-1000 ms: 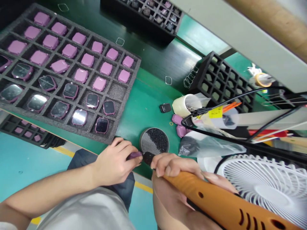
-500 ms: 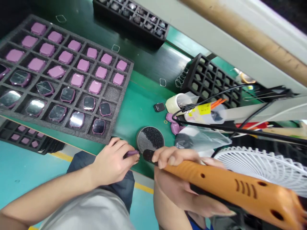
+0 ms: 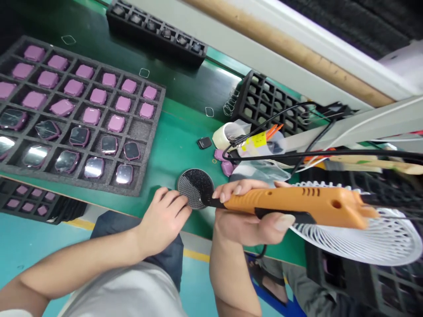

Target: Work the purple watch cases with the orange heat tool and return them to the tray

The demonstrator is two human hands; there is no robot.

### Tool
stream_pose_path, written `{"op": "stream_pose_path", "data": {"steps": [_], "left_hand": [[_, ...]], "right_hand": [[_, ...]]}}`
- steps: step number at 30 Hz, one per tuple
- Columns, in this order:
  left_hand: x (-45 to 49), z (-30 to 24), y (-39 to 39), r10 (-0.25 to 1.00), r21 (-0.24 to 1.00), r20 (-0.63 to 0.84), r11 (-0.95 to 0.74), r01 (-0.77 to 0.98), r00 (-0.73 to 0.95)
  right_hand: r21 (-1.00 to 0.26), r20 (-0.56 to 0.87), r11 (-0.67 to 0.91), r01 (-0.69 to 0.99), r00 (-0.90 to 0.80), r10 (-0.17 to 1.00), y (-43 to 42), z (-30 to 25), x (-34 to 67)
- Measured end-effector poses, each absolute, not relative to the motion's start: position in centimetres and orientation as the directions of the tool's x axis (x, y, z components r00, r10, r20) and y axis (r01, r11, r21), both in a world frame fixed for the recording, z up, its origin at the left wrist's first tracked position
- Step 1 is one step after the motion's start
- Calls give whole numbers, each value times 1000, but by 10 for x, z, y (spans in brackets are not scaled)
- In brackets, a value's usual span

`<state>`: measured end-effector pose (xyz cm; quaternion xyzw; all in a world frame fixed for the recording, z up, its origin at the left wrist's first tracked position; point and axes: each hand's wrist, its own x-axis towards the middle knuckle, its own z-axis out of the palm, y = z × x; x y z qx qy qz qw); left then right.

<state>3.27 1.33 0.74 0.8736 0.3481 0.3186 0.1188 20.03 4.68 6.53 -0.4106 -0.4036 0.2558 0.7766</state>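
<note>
My right hand [image 3: 246, 209] is wrapped round an orange corded power tool [image 3: 297, 203], its black tip [image 3: 208, 198] pointing left over a round disc [image 3: 193, 185]. The disc has a dotted grey and black face and lies on the green mat. At the disc's lower left edge, my left hand [image 3: 165, 215] is curled palm down. Its fingers hide the purple watch case seen in its grip half a second ago. To the left lies a grey foam tray [image 3: 155, 136] of purple watch cases [image 3: 90, 115], some with dark screens [image 3: 79, 135] facing up.
Black foam trays [image 3: 247, 94] stand at the back. A white cup [image 3: 224, 135], loose purple cases [image 3: 227, 168], a small black case [image 3: 204, 142] and a clear bag [image 3: 261, 169] lie beyond the disc. Black cables [image 3: 330, 154] cross over a white fan guard [image 3: 350, 246] on the right.
The view has shifted. The orange tool has turned more level, and its tip now lies over the disc's right side. My left hand is nearer the disc, and the purple case is hidden.
</note>
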Motion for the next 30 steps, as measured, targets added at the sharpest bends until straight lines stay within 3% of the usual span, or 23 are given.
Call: {"op": "stream_pose_path", "data": {"steps": [7, 10, 15, 21, 30], "left_hand": [[52, 3, 5, 626, 414, 496, -779, 470, 602], [41, 9, -4, 690, 474, 488, -724, 502, 534], [10, 14, -10, 813, 515, 324, -581, 630, 484], [-2, 8, -9, 806, 550, 311, -585, 596, 503], [-19, 20, 5, 718, 625, 224, -625, 467, 659]], "right_hand": [[-844, 406, 525, -109, 510, 758, 42, 62, 198], [-846, 399, 518, -129, 491, 774, 35, 60, 199], [-846, 392, 510, -154, 468, 792, 29, 60, 200], [-851, 382, 495, -175, 441, 812, 29, 57, 202], [-860, 383, 482, -166, 414, 826, 25, 54, 203]]}}
